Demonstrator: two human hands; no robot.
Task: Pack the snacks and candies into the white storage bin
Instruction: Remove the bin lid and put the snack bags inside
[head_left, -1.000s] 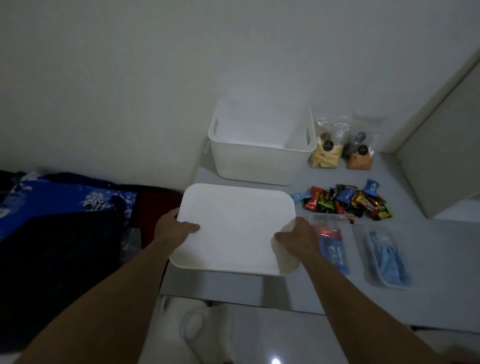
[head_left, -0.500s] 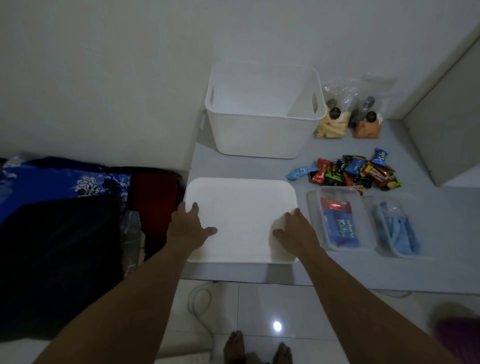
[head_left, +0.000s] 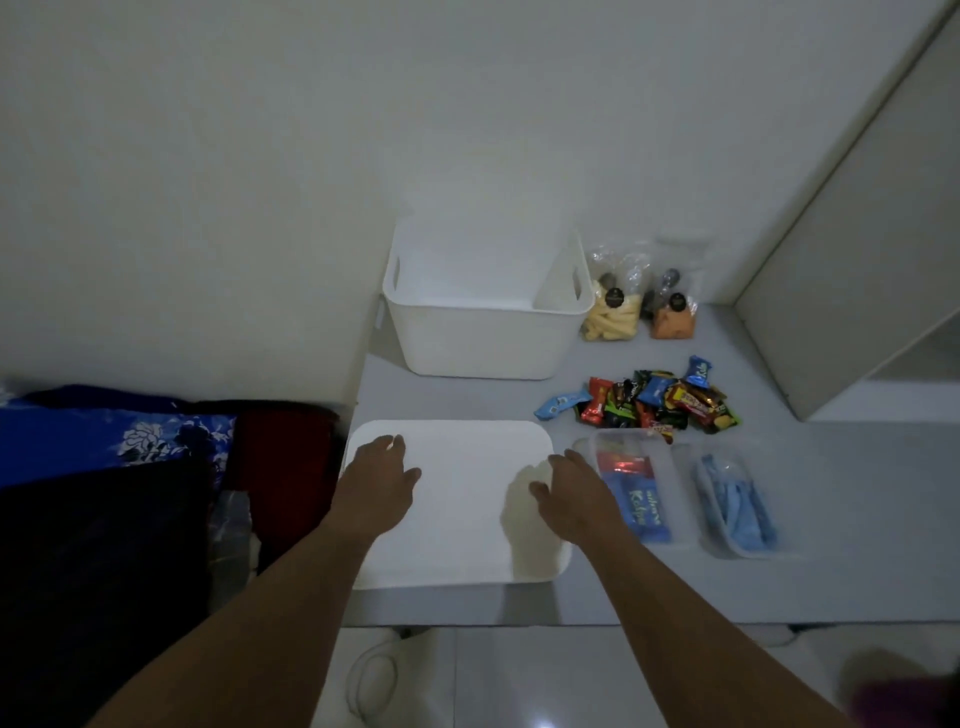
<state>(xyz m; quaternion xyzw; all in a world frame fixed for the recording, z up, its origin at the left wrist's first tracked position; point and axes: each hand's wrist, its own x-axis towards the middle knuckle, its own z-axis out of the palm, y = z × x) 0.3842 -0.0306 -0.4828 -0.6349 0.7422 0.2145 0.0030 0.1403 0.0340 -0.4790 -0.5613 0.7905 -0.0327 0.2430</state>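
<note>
Empty white storage bin (head_left: 480, 340) with cut-out handles, lid (head_left: 467, 499) off beneath two open, flat hands (head_left: 376, 480) (head_left: 574, 491).

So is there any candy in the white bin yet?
No, the bin looks empty, and the candy lies in a pile on the table beside it.

blue floral fabric (head_left: 130, 436), dark red cloth (head_left: 283, 447), grey table (head_left: 831, 493)

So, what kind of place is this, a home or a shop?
Probably a home: folded clothes lie beside a small grey table against a plain wall, with a tiled floor below.
</note>
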